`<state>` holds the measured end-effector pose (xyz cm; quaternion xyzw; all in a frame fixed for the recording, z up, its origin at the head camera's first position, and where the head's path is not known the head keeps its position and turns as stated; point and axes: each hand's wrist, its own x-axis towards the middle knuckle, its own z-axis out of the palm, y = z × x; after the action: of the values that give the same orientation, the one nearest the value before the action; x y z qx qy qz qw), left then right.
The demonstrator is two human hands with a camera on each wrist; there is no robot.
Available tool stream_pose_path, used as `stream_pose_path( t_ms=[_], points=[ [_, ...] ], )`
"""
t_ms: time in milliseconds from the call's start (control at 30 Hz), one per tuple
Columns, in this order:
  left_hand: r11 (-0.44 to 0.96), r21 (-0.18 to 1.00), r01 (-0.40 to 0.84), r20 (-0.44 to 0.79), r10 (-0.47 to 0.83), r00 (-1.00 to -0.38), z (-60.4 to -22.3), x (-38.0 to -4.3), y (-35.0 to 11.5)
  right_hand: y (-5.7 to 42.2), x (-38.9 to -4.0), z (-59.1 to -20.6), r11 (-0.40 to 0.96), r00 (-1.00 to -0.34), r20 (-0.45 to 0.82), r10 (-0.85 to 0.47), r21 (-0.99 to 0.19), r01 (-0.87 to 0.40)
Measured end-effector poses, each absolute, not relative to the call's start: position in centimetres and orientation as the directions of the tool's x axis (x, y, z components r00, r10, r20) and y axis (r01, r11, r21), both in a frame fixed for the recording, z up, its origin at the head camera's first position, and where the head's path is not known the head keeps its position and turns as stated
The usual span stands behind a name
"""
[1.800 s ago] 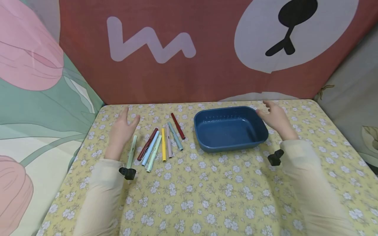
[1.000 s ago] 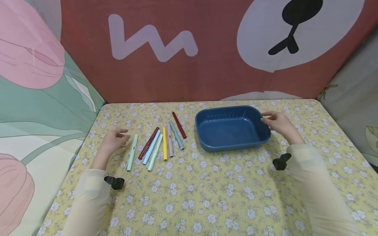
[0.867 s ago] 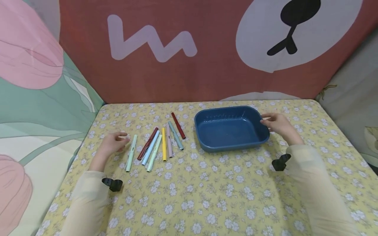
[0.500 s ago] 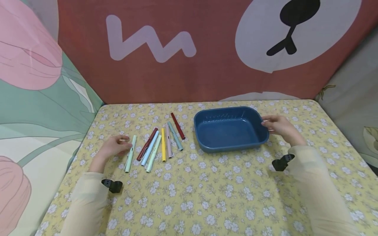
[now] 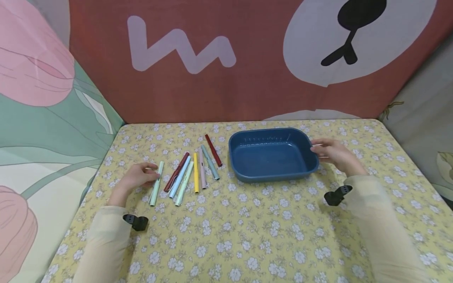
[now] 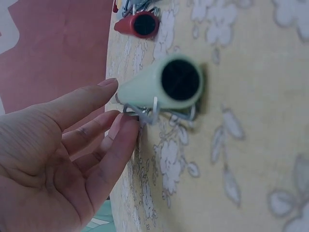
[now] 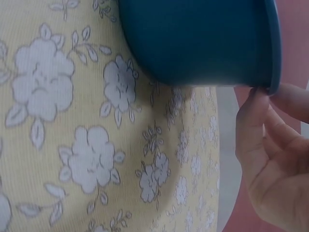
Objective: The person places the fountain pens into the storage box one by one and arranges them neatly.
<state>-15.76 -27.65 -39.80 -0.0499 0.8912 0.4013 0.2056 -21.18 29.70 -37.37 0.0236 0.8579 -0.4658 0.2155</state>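
Head view: the leftmost pen on the table is touched by the loosely curved left hand; whether it is gripped cannot be told. Well right of it, a blue tray is seen.

Left wrist view: fingertips are seen beside the pen's clip.

Right wrist view: the tray's rim is pinched by the right hand.

Navy-blue tray, many-coloured pens, yellow table with white flowers
Those pens toward the far-left corner: dark red, pale green, light blue, yellow, lilac, grey-blue; beyond the far edge, brick-red backdrop, pale pink zigzag
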Motion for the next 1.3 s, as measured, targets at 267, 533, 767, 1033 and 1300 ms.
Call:
stream_pose_path(
  t_ms=[267,533,767,1033,1300],
  points=[
    [0.692,0.672,-0.263,-0.412,0.055,-0.909,-39.9,-15.8,-27.1,28.6,-21.4,-37.6,0.524,-0.903,-0.384,-0.191,-0.818,0.237],
    [0.693,0.666,-0.275,-0.412,0.035,-0.911,-40.0,-15.8,-26.8,27.3,-21.3,-37.5,0.497,-0.899,-0.392,-0.194,-0.830,0.255],
    [0.647,0.703,-0.296,-0.406,0.024,-0.913,-40.1,-15.7,-26.9,26.7,-21.3,-37.5,0.477,-0.900,-0.395,-0.183,-0.837,0.270],
    [0.565,0.762,-0.316,-0.404,0.034,-0.914,-39.9,-16.2,-26.9,26.2,-21.2,-37.5,0.458,-0.893,-0.404,-0.199,-0.844,0.280],
    [0.452,0.831,-0.323,-0.400,0.083,-0.913,-38.4,-16.6,-25.5,25.8,-21.3,-37.5,0.466,-0.888,-0.404,-0.220,-0.843,0.268]
  ],
)
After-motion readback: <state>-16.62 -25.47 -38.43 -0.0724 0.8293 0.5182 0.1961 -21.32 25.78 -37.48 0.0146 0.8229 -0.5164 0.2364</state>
